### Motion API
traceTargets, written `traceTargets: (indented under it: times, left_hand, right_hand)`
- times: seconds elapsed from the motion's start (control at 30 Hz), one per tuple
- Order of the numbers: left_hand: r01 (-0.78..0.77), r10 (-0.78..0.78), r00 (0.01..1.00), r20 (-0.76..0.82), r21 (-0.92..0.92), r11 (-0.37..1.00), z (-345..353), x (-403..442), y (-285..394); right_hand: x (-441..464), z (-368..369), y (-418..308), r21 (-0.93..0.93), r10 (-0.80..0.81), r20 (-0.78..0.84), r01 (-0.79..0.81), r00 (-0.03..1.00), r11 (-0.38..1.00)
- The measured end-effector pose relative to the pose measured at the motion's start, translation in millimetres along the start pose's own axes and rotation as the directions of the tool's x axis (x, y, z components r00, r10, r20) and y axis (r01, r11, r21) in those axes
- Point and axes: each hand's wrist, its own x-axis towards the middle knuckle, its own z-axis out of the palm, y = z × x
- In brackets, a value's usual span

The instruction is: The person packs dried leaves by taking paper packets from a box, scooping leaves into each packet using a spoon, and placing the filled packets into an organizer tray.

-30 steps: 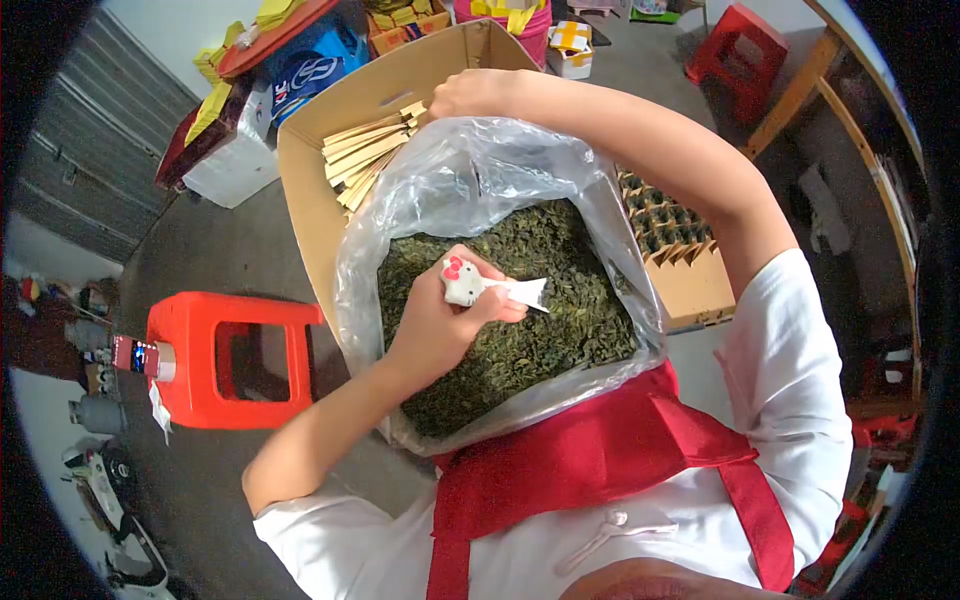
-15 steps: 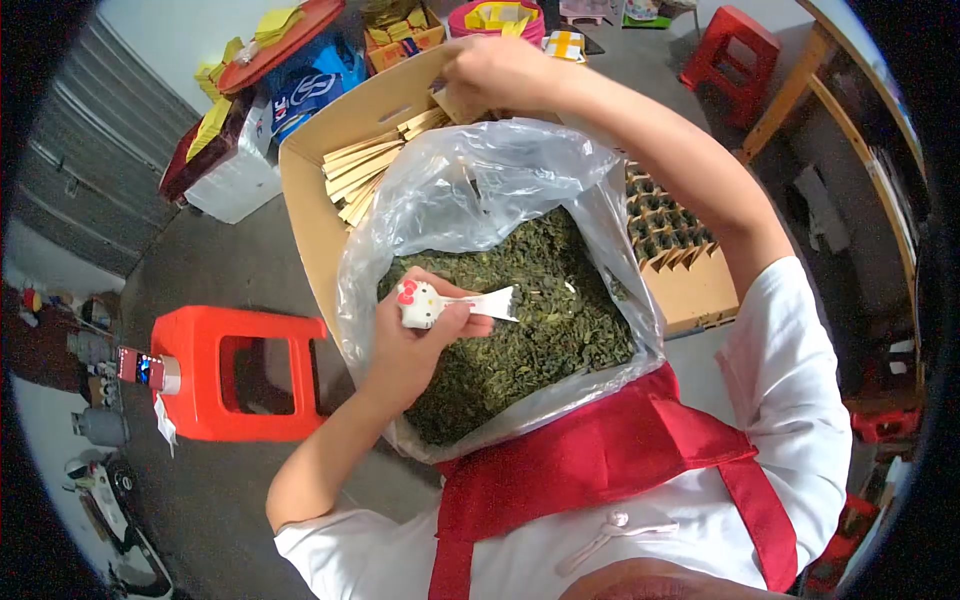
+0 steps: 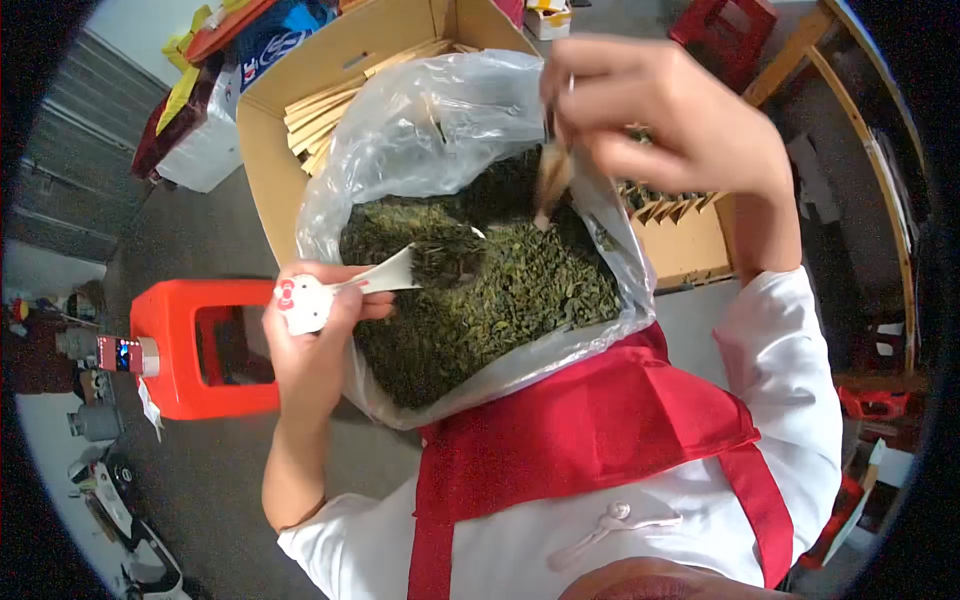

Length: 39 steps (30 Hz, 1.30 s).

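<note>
My left hand (image 3: 318, 335) is closed round a white scoop (image 3: 385, 276) with a cat face and red bow on its handle end. The scoop's flared tip is over dark green dried leaves (image 3: 510, 285), which look like tea, in a clear plastic bag (image 3: 450, 90). Above the bag's far right side, my right hand (image 3: 680, 125) grips a small brown paper bag (image 3: 553, 180), smeared by motion. How far that paper bag is open cannot be made out.
A cardboard box (image 3: 262, 170) surrounds the plastic bag, with a stack of flat paper bags (image 3: 318, 115) at its far left. Right of it, a second box (image 3: 680, 250) holds several upright paper bags. A red stool (image 3: 160, 330) stands left; a wooden frame (image 3: 870, 150) is right.
My right hand has come back from the box's far edge to above the leaves, bringing a small paper bag. My left hand with the scoop has shifted left. The view has moved too.
</note>
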Motion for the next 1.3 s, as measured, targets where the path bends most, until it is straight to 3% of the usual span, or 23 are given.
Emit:
traceTargets:
  times: [0.17,0.23,0.47,0.67,0.87,0.97,1.1,1.23,1.3]
  left_hand:
    - [-0.030,0.031,0.999,-0.017,0.045,0.999,-10.4,-9.9,1.5]
    - [-0.024,0.025,1.000,-0.016,0.050,0.998,-11.5,-9.4,1.8]
    - [-0.003,0.003,1.000,0.017,0.029,1.000,-4.9,-3.2,-5.6]
    - [0.083,-0.091,0.993,0.080,0.104,0.991,4.7,2.2,-3.6]
    - [0.072,-0.106,0.980,0.168,0.199,0.977,23.4,7.6,1.5]
    - [-0.054,-0.081,0.957,0.280,0.443,0.895,32.3,18.6,3.5]
    - [-0.246,-0.009,0.903,0.429,0.535,0.808,44.0,32.7,21.3]
    - [-0.198,0.029,0.937,0.348,0.461,0.865,48.5,32.7,35.5]
    - [-0.285,0.073,0.915,0.396,0.507,0.814,52.7,35.3,35.5]
  right_hand:
    - [-7.1,66.2,-19.0,0.121,0.133,0.310,-0.178,0.941,0.976]
    - [-12.0,95.8,-13.5,0.186,0.045,0.216,-0.086,0.975,0.979]
    - [-16.6,105.1,-24.7,0.187,0.139,0.207,-0.179,0.968,0.966]
    - [-24.0,109.8,-26.0,0.184,0.163,0.158,-0.191,0.974,0.964]
    - [-25.5,107.4,-34.4,0.248,0.167,0.164,-0.204,0.972,0.947]
    - [-26.0,108.3,-36.6,0.270,0.176,0.182,-0.221,0.967,0.937]
    - [-26.8,107.1,-37.5,0.290,0.194,0.164,-0.235,0.967,0.927]
    - [-28.4,106.4,-35.9,0.288,0.202,0.135,-0.233,0.970,0.929]
    - [-28.2,105.6,-36.7,0.298,0.218,0.146,-0.253,0.965,0.921]
